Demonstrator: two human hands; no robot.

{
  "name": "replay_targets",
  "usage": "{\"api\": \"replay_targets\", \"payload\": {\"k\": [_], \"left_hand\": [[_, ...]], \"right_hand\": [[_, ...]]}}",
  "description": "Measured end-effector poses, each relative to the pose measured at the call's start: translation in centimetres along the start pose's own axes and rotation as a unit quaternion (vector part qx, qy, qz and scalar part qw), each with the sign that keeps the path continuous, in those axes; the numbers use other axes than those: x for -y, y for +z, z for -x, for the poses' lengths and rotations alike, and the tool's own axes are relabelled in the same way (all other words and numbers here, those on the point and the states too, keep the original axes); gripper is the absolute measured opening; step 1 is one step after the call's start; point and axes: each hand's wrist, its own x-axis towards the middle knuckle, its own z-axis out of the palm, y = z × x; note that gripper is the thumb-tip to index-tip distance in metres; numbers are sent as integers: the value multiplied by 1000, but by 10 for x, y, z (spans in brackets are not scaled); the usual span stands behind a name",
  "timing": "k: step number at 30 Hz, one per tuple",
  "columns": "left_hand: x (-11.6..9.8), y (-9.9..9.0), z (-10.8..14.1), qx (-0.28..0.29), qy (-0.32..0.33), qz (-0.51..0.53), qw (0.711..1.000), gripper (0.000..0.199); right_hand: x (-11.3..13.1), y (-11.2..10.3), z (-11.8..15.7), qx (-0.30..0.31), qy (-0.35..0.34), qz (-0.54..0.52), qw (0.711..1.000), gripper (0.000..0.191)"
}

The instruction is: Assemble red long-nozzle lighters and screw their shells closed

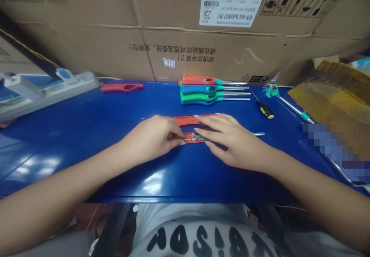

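Note:
An opened lighter body (190, 137), a red half shell with small inner parts showing, lies on the blue table. My left hand (157, 136) pinches its left end between thumb and fingers. Over its right part lies my right hand (228, 139), fingers spread, the fingertips touching it; a metal tube tip (260, 134) sticks out to the right beyond the hand. Just behind it is an orange-red half shell (185, 121), with my right fingertips resting on its right part. What lies under my right palm is hidden.
Behind are stacked lighters (199, 95) in several colours and a red shell (121, 87). A screwdriver (265, 109), metal tubes (291, 107) and yellow-taped cardboard (332, 95) lie right. A power strip (52, 93) is left; a large carton (115, 37) stands behind.

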Motion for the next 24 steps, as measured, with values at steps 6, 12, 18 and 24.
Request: {"api": "replay_targets", "payload": {"k": [6,12,18,24], "left_hand": [[3,2,0,-12,29,32,999,15],[4,3,0,-29,39,58,997,16],[3,2,1,-8,23,38,999,15],[0,1,-1,-2,0,19,1000,17]], "right_hand": [[2,-1,-2,95,-43,24,994,44],[3,-5,-1,93,-58,49,993,43],[1,-5,0,104,-57,31,992,43],[4,-3,-1,109,-58,57,991,44]]}}
